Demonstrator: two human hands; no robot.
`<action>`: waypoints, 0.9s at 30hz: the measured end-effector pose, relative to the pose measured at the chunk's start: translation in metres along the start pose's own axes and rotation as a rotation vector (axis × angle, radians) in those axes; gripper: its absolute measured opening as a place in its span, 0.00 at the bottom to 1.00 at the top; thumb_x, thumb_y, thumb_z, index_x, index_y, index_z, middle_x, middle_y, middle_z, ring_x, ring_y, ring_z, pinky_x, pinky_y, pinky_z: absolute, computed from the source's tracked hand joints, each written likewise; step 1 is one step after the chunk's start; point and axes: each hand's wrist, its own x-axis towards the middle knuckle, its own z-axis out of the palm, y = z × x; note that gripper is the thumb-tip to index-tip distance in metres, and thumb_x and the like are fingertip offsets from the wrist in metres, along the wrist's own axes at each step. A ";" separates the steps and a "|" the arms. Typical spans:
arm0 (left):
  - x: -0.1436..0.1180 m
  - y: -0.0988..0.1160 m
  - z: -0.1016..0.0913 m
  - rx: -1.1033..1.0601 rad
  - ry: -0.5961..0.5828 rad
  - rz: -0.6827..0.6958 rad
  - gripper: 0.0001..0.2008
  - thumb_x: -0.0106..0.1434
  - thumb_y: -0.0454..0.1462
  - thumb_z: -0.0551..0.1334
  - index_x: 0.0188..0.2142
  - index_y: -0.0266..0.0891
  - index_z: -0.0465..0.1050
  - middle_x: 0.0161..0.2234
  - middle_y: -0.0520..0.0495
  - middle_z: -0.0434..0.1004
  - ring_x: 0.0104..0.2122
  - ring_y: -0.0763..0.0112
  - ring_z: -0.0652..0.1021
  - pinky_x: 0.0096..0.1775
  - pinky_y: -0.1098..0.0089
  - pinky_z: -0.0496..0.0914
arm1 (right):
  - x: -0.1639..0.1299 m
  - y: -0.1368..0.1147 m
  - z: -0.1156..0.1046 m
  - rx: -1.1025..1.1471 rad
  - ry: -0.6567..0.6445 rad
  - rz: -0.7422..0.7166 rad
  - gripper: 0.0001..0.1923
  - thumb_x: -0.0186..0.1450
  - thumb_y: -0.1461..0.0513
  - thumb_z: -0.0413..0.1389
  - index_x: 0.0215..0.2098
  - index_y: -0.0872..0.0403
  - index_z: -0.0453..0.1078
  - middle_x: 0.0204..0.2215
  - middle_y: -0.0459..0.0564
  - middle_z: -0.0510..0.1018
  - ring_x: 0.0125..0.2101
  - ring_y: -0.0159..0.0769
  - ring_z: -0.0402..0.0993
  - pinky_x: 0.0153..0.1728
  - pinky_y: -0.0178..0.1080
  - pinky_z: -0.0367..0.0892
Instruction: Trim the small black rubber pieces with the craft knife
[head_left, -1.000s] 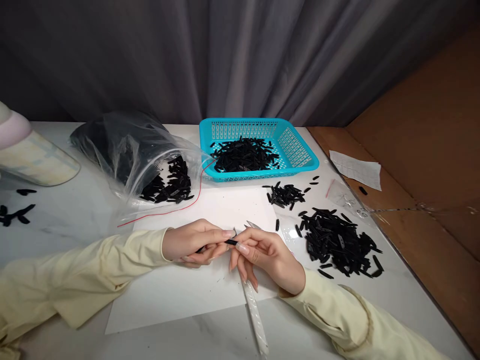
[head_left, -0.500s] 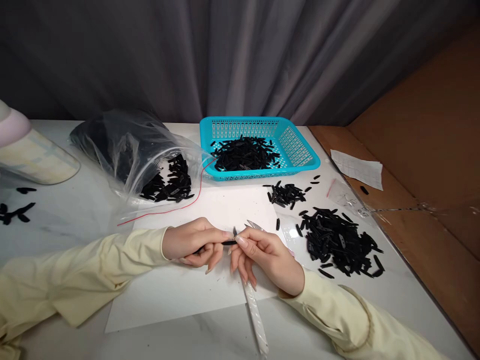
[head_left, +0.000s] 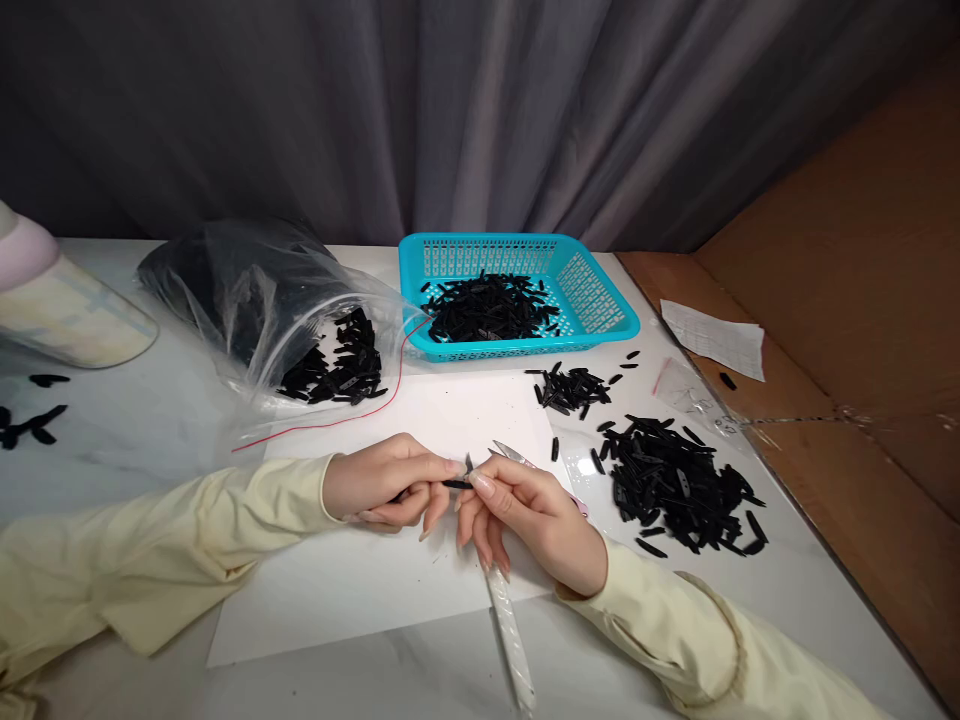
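Observation:
My left hand (head_left: 386, 485) pinches a small black plastic piece (head_left: 455, 484) over a white sheet of paper (head_left: 352, 580). My right hand (head_left: 536, 515) meets it fingertip to fingertip and grips a knife with a white wrapped handle (head_left: 510, 635); the metal blade tip (head_left: 508, 451) sticks up above the fingers. Both hands hover just above the paper. A heap of the same black pieces (head_left: 675, 485) lies to the right of my right hand.
A turquoise basket (head_left: 592, 290) holding black pieces stands behind the paper. A clear plastic bag (head_left: 247, 300) spills more pieces at the left. A smaller cluster of pieces (head_left: 570, 388) lies before the basket. A paper slip (head_left: 712, 338) rests on brown cardboard at right.
The hands have stayed together almost in place. The left hand's lower fingers have loosened slightly and the right hand has shifted a little along the black piece.

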 end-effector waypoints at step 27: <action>0.002 0.001 -0.002 -0.069 -0.033 -0.016 0.25 0.63 0.45 0.50 0.15 0.33 0.67 0.04 0.57 0.49 0.04 0.82 0.49 0.09 0.76 0.43 | 0.000 0.001 0.000 0.009 0.024 0.041 0.18 0.63 0.50 0.51 0.28 0.57 0.62 0.18 0.46 0.73 0.12 0.24 0.66 0.11 0.26 0.58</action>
